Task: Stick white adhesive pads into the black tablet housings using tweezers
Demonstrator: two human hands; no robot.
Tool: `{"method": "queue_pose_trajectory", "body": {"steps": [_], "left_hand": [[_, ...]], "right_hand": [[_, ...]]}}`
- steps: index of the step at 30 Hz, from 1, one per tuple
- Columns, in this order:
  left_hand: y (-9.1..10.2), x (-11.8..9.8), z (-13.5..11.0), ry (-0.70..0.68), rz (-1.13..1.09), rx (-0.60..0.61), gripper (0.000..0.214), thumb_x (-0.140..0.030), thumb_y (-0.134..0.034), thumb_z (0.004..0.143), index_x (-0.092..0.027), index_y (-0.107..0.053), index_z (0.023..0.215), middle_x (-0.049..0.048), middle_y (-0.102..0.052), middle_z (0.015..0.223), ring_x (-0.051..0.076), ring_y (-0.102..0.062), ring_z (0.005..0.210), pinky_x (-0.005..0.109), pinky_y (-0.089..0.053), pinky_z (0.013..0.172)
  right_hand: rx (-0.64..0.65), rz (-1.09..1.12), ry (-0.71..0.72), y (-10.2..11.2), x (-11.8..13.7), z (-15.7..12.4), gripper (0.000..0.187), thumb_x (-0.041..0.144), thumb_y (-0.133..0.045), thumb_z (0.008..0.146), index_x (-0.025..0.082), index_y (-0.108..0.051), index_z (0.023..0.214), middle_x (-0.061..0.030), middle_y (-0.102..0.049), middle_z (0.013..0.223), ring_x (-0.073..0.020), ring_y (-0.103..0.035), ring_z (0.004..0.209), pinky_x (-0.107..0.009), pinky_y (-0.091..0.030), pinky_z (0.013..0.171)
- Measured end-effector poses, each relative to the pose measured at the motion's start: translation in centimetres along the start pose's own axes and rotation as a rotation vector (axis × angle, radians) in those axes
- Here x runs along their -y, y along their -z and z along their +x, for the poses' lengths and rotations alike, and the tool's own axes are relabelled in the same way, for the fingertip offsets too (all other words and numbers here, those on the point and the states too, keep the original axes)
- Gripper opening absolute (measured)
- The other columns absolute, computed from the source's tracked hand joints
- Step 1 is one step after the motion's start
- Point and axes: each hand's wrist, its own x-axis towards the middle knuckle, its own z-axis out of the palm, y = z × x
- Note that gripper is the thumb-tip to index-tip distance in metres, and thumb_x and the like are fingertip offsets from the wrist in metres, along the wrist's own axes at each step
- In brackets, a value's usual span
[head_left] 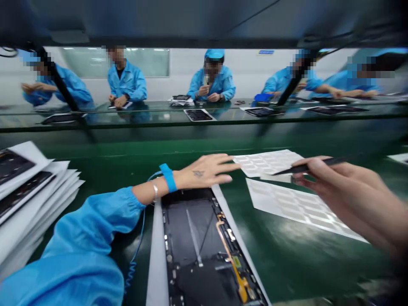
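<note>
An opened tablet-like device lies in a white tray in front of me, its black inside and an orange flex cable showing. My left hand rests flat at the device's far edge, fingers stretched toward a white sticker sheet. A blue wrist strap with a coiled cord circles that wrist. My right hand pinches black tweezers, their tip over the sticker sheets. A second sticker sheet lies under that hand.
A stack of white trays with dark devices sits at my left on the green mat. Beyond a glass shelf bearing more devices, several people in blue smocks work at the opposite bench. A dark overhead rail crosses the top.
</note>
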Motion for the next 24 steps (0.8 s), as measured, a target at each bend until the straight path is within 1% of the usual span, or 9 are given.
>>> {"method": "queue_pose_trajectory", "body": {"steps": [2, 4, 6, 8, 10, 13, 16, 19, 24], "left_hand": [[2.1, 0.5, -3.9, 0.14, 0.04, -0.102, 0.039, -0.036, -0.033, 0.106, -0.018, -0.058, 0.129, 0.0095, -0.059, 0.132, 0.021, -0.052, 0.123, 0.037, -0.04, 0.105], [3.3, 0.5, -7.5, 0.231, 0.09, -0.099, 0.038, -0.034, -0.033, 0.105, -0.015, -0.066, 0.109, 0.0081, -0.067, 0.109, 0.019, -0.059, 0.102, 0.033, -0.044, 0.094], [3.3, 0.1, -10.3, 0.26, 0.113, -0.059, 0.036, -0.032, -0.035, 0.105, -0.014, -0.066, 0.1, 0.0078, -0.067, 0.1, 0.018, -0.059, 0.093, 0.031, -0.046, 0.087], [2.6, -0.1, -11.9, 0.24, 0.087, -0.043, 0.032, -0.028, -0.037, 0.104, -0.014, -0.066, 0.102, 0.0082, -0.066, 0.101, 0.018, -0.059, 0.094, 0.029, -0.047, 0.085], [1.6, 0.0, -12.5, 0.205, 0.044, -0.056, 0.029, -0.023, -0.038, 0.102, -0.014, -0.065, 0.108, 0.0086, -0.065, 0.106, 0.017, -0.058, 0.097, 0.029, -0.047, 0.087], [0.7, 0.5, -12.5, 0.159, 0.018, -0.058, 0.029, -0.014, -0.04, 0.098, -0.015, -0.064, 0.115, 0.0076, -0.065, 0.111, 0.018, -0.056, 0.098, 0.029, -0.047, 0.087], [0.6, 0.8, -12.1, 0.152, 0.033, -0.001, 0.033, -0.009, -0.044, 0.093, -0.017, -0.063, 0.119, 0.0069, -0.063, 0.113, 0.019, -0.054, 0.095, 0.03, -0.047, 0.084], [1.0, 0.7, -11.9, 0.18, 0.039, 0.06, 0.036, -0.008, -0.045, 0.091, -0.019, -0.063, 0.12, 0.0075, -0.061, 0.116, 0.02, -0.053, 0.095, 0.032, -0.047, 0.084], [1.2, 0.3, -11.7, 0.203, 0.019, 0.085, 0.036, -0.008, -0.047, 0.09, -0.019, -0.062, 0.12, 0.0081, -0.059, 0.117, 0.02, -0.052, 0.096, 0.033, -0.047, 0.084]], "right_hand": [[0.055, -0.005, -0.007, -1.6, -0.1, -0.6, 0.049, 0.065, -0.085, 0.049, 0.023, -0.073, 0.07, -0.0081, -0.067, 0.091, -0.0214, -0.059, 0.08, -0.035, -0.052, 0.076], [0.145, -0.002, -0.01, -4.1, -0.8, -1.0, 0.049, 0.066, -0.084, 0.049, 0.023, -0.073, 0.067, -0.0077, -0.067, 0.083, -0.0218, -0.059, 0.077, -0.036, -0.053, 0.075], [0.245, -0.002, -0.016, -7.2, -1.7, -0.9, 0.05, 0.068, -0.083, 0.048, 0.023, -0.073, 0.067, -0.0059, -0.066, 0.076, -0.0208, -0.059, 0.073, -0.036, -0.053, 0.073], [0.337, -0.009, -0.022, -10.1, -2.9, -0.4, 0.05, 0.068, -0.082, 0.05, 0.022, -0.071, 0.066, -0.0048, -0.064, 0.073, -0.0194, -0.059, 0.07, -0.035, -0.053, 0.072], [0.402, -0.018, -0.024, -12.3, -4.0, 0.2, 0.046, 0.066, -0.08, 0.056, 0.022, -0.07, 0.065, -0.0045, -0.063, 0.072, -0.0193, -0.059, 0.071, -0.035, -0.054, 0.073], [0.431, -0.035, -0.051, -13.7, -5.4, 1.2, 0.044, 0.064, -0.079, 0.061, 0.021, -0.066, 0.063, -0.0036, -0.059, 0.067, -0.0198, -0.058, 0.072, -0.035, -0.053, 0.073], [0.439, -0.046, -0.088, -13.8, -6.0, 1.8, 0.046, 0.064, -0.078, 0.062, 0.021, -0.063, 0.061, -0.0027, -0.056, 0.065, -0.0185, -0.056, 0.069, -0.034, -0.053, 0.071], [0.463, -0.073, -0.107, -13.8, -6.1, 2.0, 0.047, 0.065, -0.077, 0.063, 0.021, -0.062, 0.061, -0.0027, -0.056, 0.065, -0.0184, -0.056, 0.069, -0.033, -0.052, 0.069], [0.457, -0.078, -0.127, -13.7, -6.4, 2.1, 0.046, 0.063, -0.076, 0.066, 0.021, -0.061, 0.062, -0.0017, -0.054, 0.065, -0.0178, -0.056, 0.07, -0.032, -0.052, 0.071]]}}
